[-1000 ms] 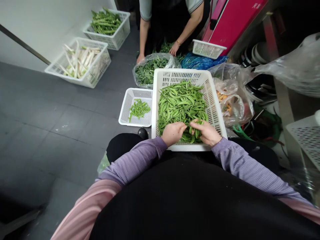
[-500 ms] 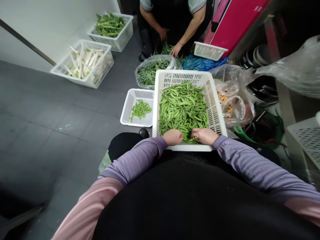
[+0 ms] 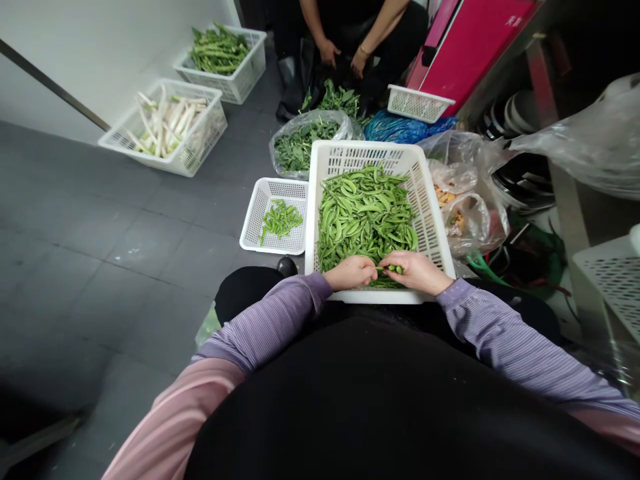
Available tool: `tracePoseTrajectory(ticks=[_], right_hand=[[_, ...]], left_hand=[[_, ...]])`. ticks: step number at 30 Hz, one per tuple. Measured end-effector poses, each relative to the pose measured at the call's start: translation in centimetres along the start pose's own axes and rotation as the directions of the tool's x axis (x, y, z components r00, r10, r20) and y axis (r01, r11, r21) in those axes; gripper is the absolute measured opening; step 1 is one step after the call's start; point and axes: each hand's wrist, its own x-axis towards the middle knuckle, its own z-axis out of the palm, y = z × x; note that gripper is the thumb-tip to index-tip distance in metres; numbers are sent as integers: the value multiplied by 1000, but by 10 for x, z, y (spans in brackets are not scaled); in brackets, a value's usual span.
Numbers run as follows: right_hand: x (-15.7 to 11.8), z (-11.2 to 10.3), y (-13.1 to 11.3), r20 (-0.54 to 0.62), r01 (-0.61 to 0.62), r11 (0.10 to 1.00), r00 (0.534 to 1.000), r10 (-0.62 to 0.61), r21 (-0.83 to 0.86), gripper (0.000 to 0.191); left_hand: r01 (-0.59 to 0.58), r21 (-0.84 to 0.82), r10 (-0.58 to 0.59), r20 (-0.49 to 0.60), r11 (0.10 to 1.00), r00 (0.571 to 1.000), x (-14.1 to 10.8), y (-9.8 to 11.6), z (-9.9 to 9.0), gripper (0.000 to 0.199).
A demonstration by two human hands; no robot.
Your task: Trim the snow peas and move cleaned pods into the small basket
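Note:
Over the near edge of a large white basket, my two hands meet. My right hand is closed around several pea pods, their green ends showing between the fingers. The fingertips of my left hand are pinched on the end of a pod that reaches across from the right hand. A heap of flat green pea pods fills much of the basket below. To the left stands a smaller white basket holding a few picked pods.
Behind the baskets lie a clear bag of leafy greens and a blue plastic bag. Crates of white-stalked vegetables and green stalks stand by the wall. A co-worker's hands hang above loose greens. Plastic bags lie right.
My right hand has lifted from the heap with pods in it, and my left hand has moved right to meet it. The co-worker's hands have drawn back from the greens.

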Motion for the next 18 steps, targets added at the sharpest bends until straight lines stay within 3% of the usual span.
tracePoseTrajectory(ticks=[3,6,8,9,11,13,14,16,18], right_hand=[[-1,1,-7,-75,-46,995,996,53,90,19],[-3,5,-18,-185,-113,946,967,175,305,16],[-4,7,-23,-215,-199,862,919,329,466,15],[-4,8,-25,-211,-241,796,885,416,555,17],[-5,7,-24,-189,-255,624,810,555,738,23],[-5,5,-21,-187,-175,477,764,617,861,27],[-5,3,-19,-195,-133,435,754,628,891,29],[-7,1,-15,-179,-120,401,754,632,908,32],[-8,2,-14,-133,-165,392,765,630,905,34]], left_hand=[[11,-22,-10,12,1000,1000,-3,4,-2,18],[34,-42,-33,6,999,999,-3,5,-3,22],[29,154,-22,-50,988,999,-1,1,-3,23],[44,319,-20,-79,947,997,1,-2,-4,23],[122,623,-59,-121,773,991,3,-11,-6,21],[196,766,-138,-141,613,980,4,-18,-8,23],[211,788,-162,-143,579,976,3,-20,-9,24],[169,783,-107,-131,599,986,0,-18,-10,29],[31,719,53,-94,694,994,-3,-11,-10,43]])
